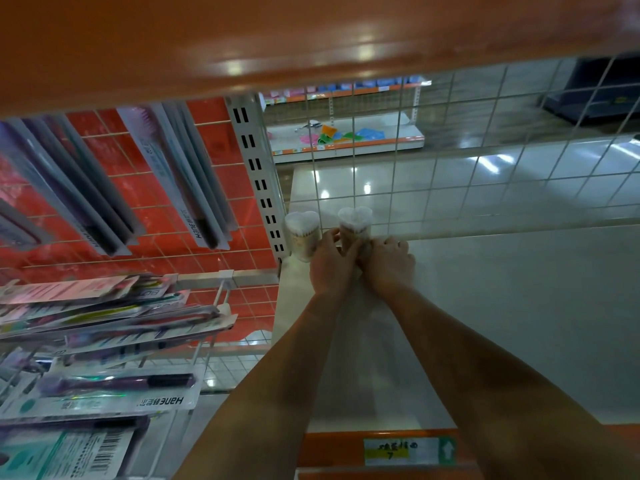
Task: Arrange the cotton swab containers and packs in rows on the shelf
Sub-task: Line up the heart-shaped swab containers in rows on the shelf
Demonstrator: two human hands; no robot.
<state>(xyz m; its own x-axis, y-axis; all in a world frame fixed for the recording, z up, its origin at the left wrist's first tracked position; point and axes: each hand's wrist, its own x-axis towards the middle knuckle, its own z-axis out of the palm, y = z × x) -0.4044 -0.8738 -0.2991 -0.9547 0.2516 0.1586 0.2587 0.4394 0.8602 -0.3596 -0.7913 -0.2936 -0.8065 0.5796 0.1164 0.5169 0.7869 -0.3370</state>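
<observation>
At the shelf's [502,323] back-left corner, one upright container [302,237] stands; just right of it, the left hand [330,268] and right hand [389,265] both clasp a second upright container [355,225], long axis vertical.

Pretty roomy on the white shelf [502,323]: we've got bare surface across the whole right and lower middle of the frame. What boxes us in is the wire grid back [450,174] along the rear, the slotted upright [258,174] at centre left, and the orange shelf [277,39] overhead across the top. Two swab containers, one [302,235] by the upright and one [355,225] between our left hand [330,268] and right hand [389,266], fill the back-left corner. Hanging toothbrush packs [104,317] crowd the left side.
</observation>
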